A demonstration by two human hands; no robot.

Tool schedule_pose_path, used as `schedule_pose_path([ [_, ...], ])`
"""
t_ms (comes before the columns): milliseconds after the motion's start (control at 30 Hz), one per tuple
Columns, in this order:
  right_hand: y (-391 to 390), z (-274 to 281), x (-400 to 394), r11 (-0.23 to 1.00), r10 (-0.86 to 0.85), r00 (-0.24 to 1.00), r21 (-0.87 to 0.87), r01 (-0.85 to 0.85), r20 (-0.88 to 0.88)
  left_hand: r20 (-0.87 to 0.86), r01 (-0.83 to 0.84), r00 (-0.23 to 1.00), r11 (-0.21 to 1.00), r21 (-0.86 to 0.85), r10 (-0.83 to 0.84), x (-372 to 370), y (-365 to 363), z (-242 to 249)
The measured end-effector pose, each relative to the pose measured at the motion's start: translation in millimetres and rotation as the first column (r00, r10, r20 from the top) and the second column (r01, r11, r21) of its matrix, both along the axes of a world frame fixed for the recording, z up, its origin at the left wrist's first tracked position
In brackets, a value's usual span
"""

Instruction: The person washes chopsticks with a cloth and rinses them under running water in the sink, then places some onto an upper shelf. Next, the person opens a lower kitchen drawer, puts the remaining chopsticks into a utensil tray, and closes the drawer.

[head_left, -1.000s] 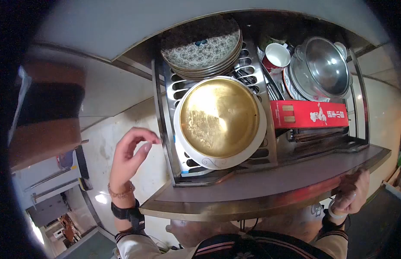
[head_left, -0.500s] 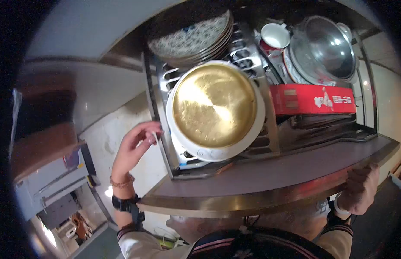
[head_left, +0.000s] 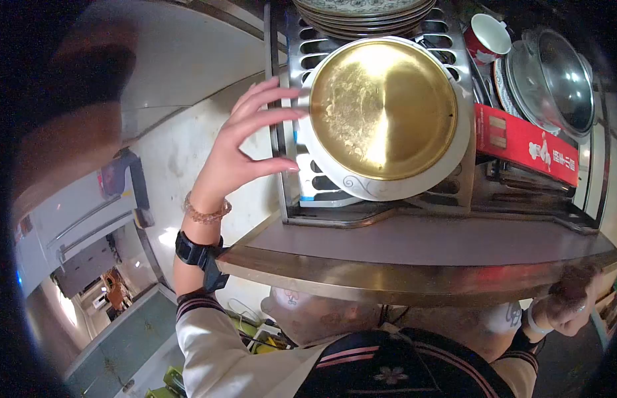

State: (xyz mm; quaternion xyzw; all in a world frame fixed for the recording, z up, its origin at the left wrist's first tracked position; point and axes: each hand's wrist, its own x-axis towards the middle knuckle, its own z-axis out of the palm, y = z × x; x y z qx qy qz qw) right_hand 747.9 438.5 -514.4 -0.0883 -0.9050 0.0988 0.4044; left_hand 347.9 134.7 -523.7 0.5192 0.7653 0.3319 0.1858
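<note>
A pull-out dish drawer (head_left: 414, 265) stands open below me. In its metal rack (head_left: 292, 99) lies a gold plate (head_left: 383, 109) on top of a white plate (head_left: 388, 189). My left hand (head_left: 245, 142) is open with spread fingers at the rack's left side, its fingertips close to the left rim of the two plates. My right hand (head_left: 568, 302) grips the drawer's front edge at the lower right.
A stack of patterned plates (head_left: 361, 13) sits behind the gold plate. To the right are a red box (head_left: 527, 149), a red-and-white cup (head_left: 487, 36) and a steel pot with a glass lid (head_left: 554, 79). Pale floor lies left of the drawer.
My left hand has risen and opened, moving from beside the drawer to the left rim of the plates. The view has tilted closer to the drawer. My right hand stays on the front edge.
</note>
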Motion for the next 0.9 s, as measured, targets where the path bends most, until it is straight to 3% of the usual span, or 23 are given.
schedule_pose_path([
  [133,-3.3,15.0,-32.7,0.978,0.201,0.979,0.059,-0.203,0.028,-0.417,0.151,0.896,0.988,-0.043,-0.155,7.0,11.8,-1.7],
  [233,-5.0,20.8,-39.3,0.97,0.231,0.97,0.052,-0.235,0.073,-0.556,0.244,0.791,0.965,-0.093,-0.254,11.4,9.3,-5.6],
  [400,-8.4,17.7,-40.4,0.976,0.204,0.977,0.061,-0.208,0.056,-0.673,0.252,0.705,0.966,-0.056,-0.223,24.5,11.8,-19.4],
  [667,-3.5,13.4,-36.8,0.98,0.187,0.982,0.068,-0.188,0.011,-0.606,0.121,0.795,0.982,0.144,-0.009,16.0,-0.6,-13.6],
  [767,-6.2,9.0,-37.6,0.983,0.178,0.98,0.054,-0.174,-0.084,-0.576,0.112,0.817,0.975,0.194,0.02,14.9,2.7,-10.7],
  [900,-8.5,10.7,-39.3,0.981,0.194,0.978,0.01,-0.194,-0.077,-0.542,0.087,0.839,0.974,0.212,0.043,15.4,5.8,-6.2],
])
